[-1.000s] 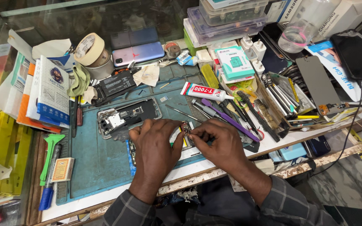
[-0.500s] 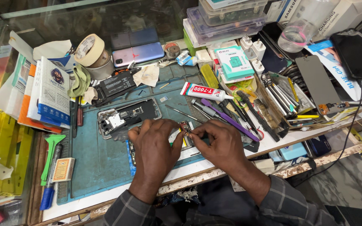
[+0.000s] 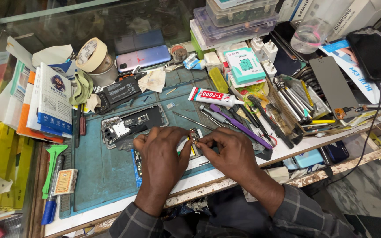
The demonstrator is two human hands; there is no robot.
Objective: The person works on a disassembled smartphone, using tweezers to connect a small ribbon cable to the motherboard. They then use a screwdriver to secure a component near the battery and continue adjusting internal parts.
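Holding a small circuit part (image 3: 193, 136) between us, we pinch it from both sides: our left hand (image 3: 162, 156) grips its left edge with thumb and fingertips closed, and our right hand (image 3: 230, 154) nips its right edge the same way. It sits just above the blue work mat (image 3: 106, 176), near the mat's front edge, close beside the opened phone shell (image 3: 133, 124).

Behind our hands lies a white glue tube (image 3: 214, 96) with a red label and black cap. Further back stands a teal and white box (image 3: 244, 65), and at the left a blue and white printed packet (image 3: 54, 99) leans on orange ones. A roll of cream tape (image 3: 91, 54) rests on a cup. A small orange matchbox-like carton (image 3: 65, 181) lies at the mat's left edge.

The mat covers a cluttered white counter (image 3: 296, 147) with a worn front edge, backed by a glass case. Tiled floor shows at lower right.

Our fingers hide most of the part, so its exact shape is unclear.
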